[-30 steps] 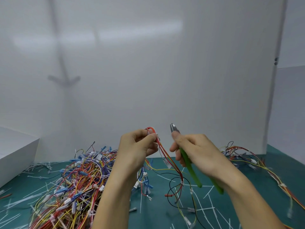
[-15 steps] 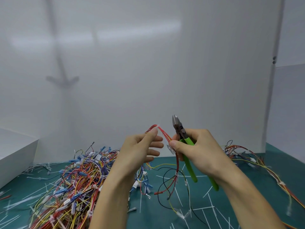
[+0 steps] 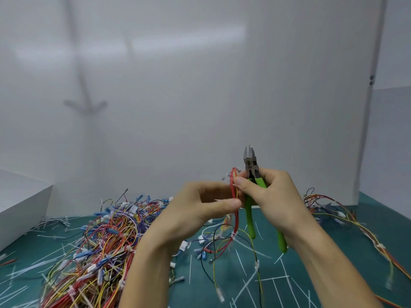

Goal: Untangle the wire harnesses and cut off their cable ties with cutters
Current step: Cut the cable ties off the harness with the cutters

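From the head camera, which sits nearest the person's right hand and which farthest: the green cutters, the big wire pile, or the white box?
1. Green cutters: gripped in the right hand itself.
2. Big wire pile: lying well off to the left.
3. White box: at the far left edge, beyond the pile.

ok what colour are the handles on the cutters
Bright green. The cutters' handles show best in the head view, gripped in the right hand.
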`<state>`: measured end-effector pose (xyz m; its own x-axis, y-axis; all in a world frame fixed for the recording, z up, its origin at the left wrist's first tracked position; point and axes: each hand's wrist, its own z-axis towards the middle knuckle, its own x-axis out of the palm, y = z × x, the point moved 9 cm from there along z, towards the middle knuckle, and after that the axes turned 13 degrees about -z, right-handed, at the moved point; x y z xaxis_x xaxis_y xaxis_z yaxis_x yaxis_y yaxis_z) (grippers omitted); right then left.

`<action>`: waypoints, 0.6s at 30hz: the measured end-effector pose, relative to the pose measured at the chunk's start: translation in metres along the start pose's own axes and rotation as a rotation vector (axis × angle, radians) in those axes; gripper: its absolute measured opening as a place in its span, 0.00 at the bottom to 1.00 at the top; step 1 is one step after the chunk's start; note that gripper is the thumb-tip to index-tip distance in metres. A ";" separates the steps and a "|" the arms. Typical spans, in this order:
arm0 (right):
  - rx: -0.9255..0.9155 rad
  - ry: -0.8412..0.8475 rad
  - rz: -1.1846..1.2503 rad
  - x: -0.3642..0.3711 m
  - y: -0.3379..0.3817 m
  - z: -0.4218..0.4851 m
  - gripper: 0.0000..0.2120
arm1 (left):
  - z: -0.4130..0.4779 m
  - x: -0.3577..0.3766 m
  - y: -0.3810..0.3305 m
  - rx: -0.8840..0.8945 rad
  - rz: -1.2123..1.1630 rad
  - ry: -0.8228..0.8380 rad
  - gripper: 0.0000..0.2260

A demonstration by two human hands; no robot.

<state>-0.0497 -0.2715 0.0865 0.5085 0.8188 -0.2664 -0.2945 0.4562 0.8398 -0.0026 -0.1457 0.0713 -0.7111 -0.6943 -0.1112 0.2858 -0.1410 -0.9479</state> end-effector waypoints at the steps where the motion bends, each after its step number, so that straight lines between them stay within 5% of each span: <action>1: 0.000 -0.004 -0.015 -0.001 -0.001 0.001 0.06 | 0.001 0.000 0.003 -0.012 0.049 0.012 0.11; 10: 0.000 -0.025 0.008 -0.004 -0.006 0.003 0.06 | 0.003 0.018 0.031 -0.167 0.346 0.187 0.06; 18: 0.043 -0.027 -0.041 -0.006 -0.011 0.004 0.13 | 0.007 0.004 0.011 -0.018 0.214 0.002 0.04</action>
<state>-0.0467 -0.2829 0.0811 0.5413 0.7898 -0.2884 -0.2385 0.4731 0.8481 0.0026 -0.1552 0.0627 -0.6368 -0.7055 -0.3111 0.4192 0.0219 -0.9076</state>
